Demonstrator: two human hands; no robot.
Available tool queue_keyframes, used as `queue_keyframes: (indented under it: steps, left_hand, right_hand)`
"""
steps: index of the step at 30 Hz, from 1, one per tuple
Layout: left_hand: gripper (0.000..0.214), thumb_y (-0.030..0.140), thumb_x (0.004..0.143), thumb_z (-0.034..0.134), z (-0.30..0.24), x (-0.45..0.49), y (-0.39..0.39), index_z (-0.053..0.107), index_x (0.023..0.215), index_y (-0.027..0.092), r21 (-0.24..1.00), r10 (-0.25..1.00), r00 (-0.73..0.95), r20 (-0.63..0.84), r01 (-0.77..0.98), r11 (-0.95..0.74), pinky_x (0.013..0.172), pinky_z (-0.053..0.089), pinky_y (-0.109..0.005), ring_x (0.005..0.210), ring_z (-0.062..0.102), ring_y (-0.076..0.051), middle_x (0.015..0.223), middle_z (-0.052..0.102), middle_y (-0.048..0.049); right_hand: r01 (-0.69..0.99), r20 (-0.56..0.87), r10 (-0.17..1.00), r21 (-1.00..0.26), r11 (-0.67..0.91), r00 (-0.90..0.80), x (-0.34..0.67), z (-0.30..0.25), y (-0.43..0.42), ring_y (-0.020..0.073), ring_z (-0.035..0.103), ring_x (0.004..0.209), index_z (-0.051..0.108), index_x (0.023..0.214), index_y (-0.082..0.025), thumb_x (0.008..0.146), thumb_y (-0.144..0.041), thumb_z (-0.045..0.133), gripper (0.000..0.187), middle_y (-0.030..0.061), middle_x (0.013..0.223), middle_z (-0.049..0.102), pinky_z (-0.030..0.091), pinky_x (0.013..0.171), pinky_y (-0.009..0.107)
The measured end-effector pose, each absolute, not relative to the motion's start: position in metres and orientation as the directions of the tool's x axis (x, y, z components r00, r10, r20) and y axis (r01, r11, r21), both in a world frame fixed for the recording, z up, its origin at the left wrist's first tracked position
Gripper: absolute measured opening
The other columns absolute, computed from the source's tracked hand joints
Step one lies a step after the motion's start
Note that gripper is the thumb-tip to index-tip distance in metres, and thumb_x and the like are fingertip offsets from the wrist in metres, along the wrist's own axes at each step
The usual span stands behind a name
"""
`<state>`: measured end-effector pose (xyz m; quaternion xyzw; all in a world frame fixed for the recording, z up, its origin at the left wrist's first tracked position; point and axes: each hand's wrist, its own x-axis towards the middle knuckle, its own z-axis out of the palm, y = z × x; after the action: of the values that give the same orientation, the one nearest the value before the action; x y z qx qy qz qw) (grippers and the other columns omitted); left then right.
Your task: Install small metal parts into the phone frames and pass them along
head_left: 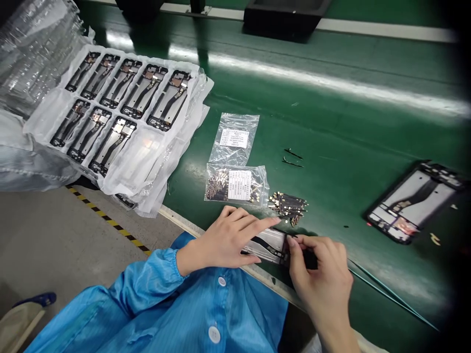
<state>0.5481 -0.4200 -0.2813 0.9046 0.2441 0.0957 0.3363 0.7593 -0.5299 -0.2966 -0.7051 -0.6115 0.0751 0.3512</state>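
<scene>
A phone frame [270,246] with a silver inner face and a black flex cable lies at the bench's front edge. My left hand [230,238] spans its left part, thumb along the near side and index finger stretched along the far side, holding it. At the frame's right end my right hand [320,267] is closed, thumb and index finger pinched at the black edge. What sits between those fingertips is too small to make out. Just beyond the frame is a pile of small flex cables [289,206] with gold-coloured ends.
Clear bags, one filled [237,185] and one flat [235,139], lie beyond my left hand. A white tray [147,152] of phone frames overhangs the bench at left. At right are another phone frame [415,201] and green tweezers [393,294]. Two black strips [293,159] lie mid-bench.
</scene>
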Motion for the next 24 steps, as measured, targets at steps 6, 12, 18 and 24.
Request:
queue_keyframes:
  steps: [6, 12, 18, 24]
  left_hand:
    - [0.093, 0.05, 0.095, 0.076, -0.283, 0.548, -0.42, 0.025, 0.17, 0.026, 0.674, 0.503, 0.864, -0.011, 0.378, -0.634, 0.099, 0.037, -0.043, 0.118, 0.06, -0.029, 0.13, 0.072, -0.0086]
    - [0.091, 0.052, 0.091, 0.08, -0.285, 0.547, -0.42, 0.034, 0.166, 0.026, 0.682, 0.511, 0.859, 0.041, 0.349, -0.642, 0.095, 0.038, -0.042, 0.114, 0.061, -0.027, 0.128, 0.072, -0.0076]
    - [0.089, 0.055, 0.09, 0.081, -0.286, 0.545, -0.42, 0.039, 0.164, 0.028, 0.685, 0.512, 0.858, 0.036, 0.352, -0.637, 0.096, 0.04, -0.042, 0.117, 0.061, -0.028, 0.135, 0.07, -0.009]
    - [0.088, 0.05, 0.088, 0.084, -0.287, 0.543, -0.419, 0.042, 0.162, 0.027, 0.697, 0.501, 0.862, 0.078, 0.312, -0.646, 0.098, 0.04, -0.043, 0.116, 0.061, -0.027, 0.129, 0.072, -0.0071]
  right_hand:
    - [0.728, 0.34, 0.868, -0.685, -0.035, 0.362, 0.763, -0.298, -0.537, 0.0225, 0.059, 0.081, 0.062, 0.095, -0.022, 0.104, -0.024, 0.064, 0.009, 0.0046, 0.087, 0.064, 0.046, 0.077, 0.038]
    - [0.775, 0.41, 0.792, -0.62, -0.122, 0.453, 0.798, -0.269, -0.486, 0.0261, 0.058, 0.078, 0.065, 0.093, -0.024, 0.104, -0.037, 0.067, 0.017, 0.0094, 0.089, 0.068, 0.045, 0.073, 0.043]
    - [0.887, 0.26, 0.928, -0.443, -0.129, 0.265, 0.862, -0.272, -0.409, 0.0305, 0.055, 0.088, 0.069, 0.094, -0.026, 0.109, -0.043, 0.058, 0.025, 0.0122, 0.092, 0.072, 0.041, 0.078, 0.045]
    - [0.932, 0.311, 0.936, -0.361, -0.042, 0.162, 0.893, -0.294, -0.396, 0.0275, 0.053, 0.081, 0.076, 0.091, -0.023, 0.109, -0.048, 0.054, 0.038, 0.0123, 0.086, 0.07, 0.039, 0.076, 0.044]
